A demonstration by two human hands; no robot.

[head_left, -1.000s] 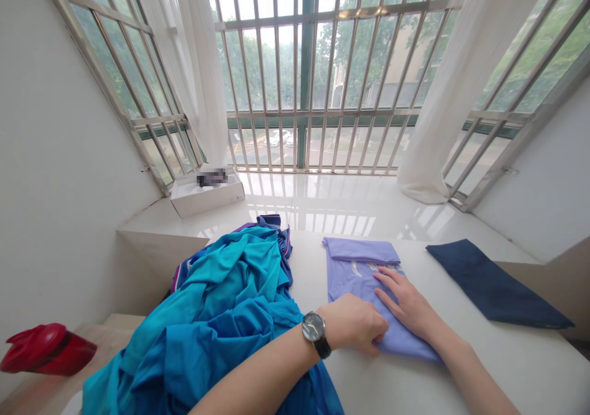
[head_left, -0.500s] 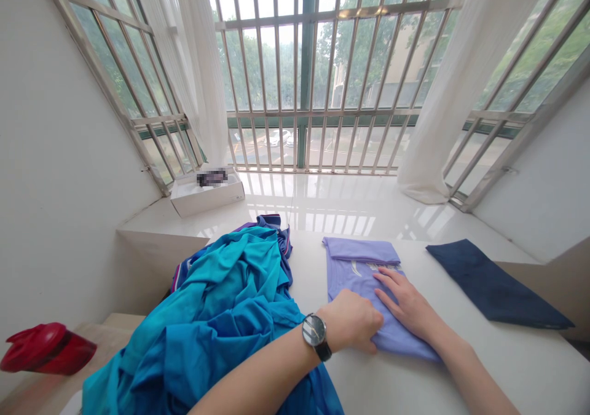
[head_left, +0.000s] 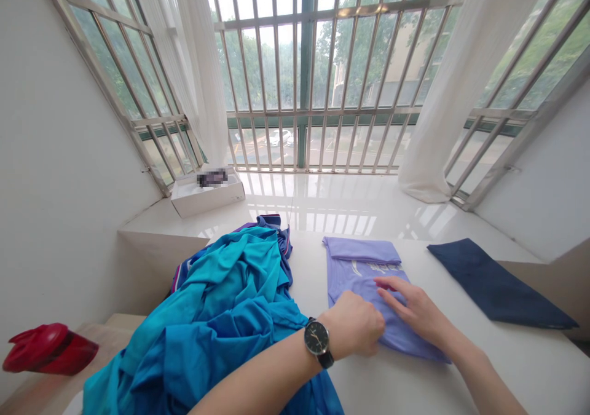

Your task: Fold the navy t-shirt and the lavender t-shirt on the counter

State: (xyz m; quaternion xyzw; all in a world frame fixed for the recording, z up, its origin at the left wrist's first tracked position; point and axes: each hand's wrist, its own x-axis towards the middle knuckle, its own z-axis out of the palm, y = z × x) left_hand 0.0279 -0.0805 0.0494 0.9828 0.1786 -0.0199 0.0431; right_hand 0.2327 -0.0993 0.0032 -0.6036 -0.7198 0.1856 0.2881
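Note:
A light purple T-shirt [head_left: 350, 276] with white print lies partly folded on the white table, its far end turned over in a band. At its near left corner my left hand [head_left: 357, 326], with a black watch at the wrist, is closed on the fabric; the fingertips are mostly hidden. My right hand [head_left: 412, 307] is over the shirt's right half, fingers apart and slightly bent. I cannot tell whether those fingertips touch the cloth. Beneath my left forearm spreads a rumpled heap of teal-blue clothing [head_left: 221, 298].
A folded dark navy garment [head_left: 498, 286] lies at the right of the white table [head_left: 382, 384]. On the sill behind stands a white box [head_left: 207, 200]. A red cap-like item [head_left: 50, 348] sits low at the left. White curtains [head_left: 428, 126] hang before the barred window.
My right hand has drawn slightly back and right, uncovering more of the print. The shirt's near right corner has shifted a little right. My left hand has moved slightly right.

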